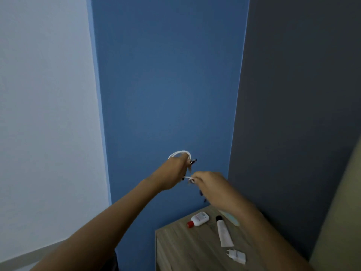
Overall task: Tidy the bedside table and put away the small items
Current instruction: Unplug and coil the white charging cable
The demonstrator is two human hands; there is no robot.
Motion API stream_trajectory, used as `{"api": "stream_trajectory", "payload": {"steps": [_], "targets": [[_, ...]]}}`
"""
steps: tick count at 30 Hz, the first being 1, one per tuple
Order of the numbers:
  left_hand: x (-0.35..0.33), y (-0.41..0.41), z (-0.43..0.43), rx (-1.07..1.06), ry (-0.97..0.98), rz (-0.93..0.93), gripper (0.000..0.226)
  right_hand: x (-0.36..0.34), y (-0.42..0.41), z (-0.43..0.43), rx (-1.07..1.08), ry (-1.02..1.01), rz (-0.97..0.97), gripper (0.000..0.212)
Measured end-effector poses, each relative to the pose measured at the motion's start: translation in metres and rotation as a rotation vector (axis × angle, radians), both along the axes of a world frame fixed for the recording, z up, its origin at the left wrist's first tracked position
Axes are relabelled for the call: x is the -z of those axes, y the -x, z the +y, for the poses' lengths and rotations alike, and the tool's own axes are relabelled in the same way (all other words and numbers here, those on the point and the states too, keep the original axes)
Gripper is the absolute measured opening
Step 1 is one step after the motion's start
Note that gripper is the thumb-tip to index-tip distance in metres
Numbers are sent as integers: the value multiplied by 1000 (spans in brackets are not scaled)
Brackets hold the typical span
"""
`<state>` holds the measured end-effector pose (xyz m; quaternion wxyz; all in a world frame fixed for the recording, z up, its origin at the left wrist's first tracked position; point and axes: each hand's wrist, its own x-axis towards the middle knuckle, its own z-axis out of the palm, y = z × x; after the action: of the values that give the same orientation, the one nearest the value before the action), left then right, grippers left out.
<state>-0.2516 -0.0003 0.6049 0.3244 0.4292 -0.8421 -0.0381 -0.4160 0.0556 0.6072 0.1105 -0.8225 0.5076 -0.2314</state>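
A white cable (180, 152) is looped into a coil above my left hand (175, 173), which grips it up in front of the blue wall. My right hand (210, 182) pinches the cable's free end just right of the left hand. Below, the wooden bedside table (185, 247) carries a small white bottle with a red cap (198, 220), a white tube with a black cap (224, 231) and a white charger plug (236, 256). A pale flat item (232, 218) lies partly hidden under my right forearm.
A blue wall panel (168, 85) stands straight ahead, a white wall (45, 94) to the left and a dark grey wall (298, 94) to the right. A beige padded edge (340, 212) rises at the far right, beside the table.
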Motion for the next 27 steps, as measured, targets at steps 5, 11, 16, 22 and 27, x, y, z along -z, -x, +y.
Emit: {"api": "stream_trajectory", "payload": {"steps": [5, 11, 16, 22, 27], "targets": [[5, -6, 26, 3, -214, 3, 40, -31, 48, -5, 138, 126, 62, 21], [-6, 25, 51, 436, -777, 615, 40, -18, 48, -41, 96, 260, -177, 25], [-16, 29, 38, 714, -1064, 1235, 43, 15, 15, -43, -29, -10, -619, 19], [-10, 18, 28, 670, -1005, 1455, 44, 33, -15, -23, 23, -24, -530, 27], [-4, 8, 24, 313, -778, 1302, 43, 26, -4, -12, 5, 30, -369, 26]]}}
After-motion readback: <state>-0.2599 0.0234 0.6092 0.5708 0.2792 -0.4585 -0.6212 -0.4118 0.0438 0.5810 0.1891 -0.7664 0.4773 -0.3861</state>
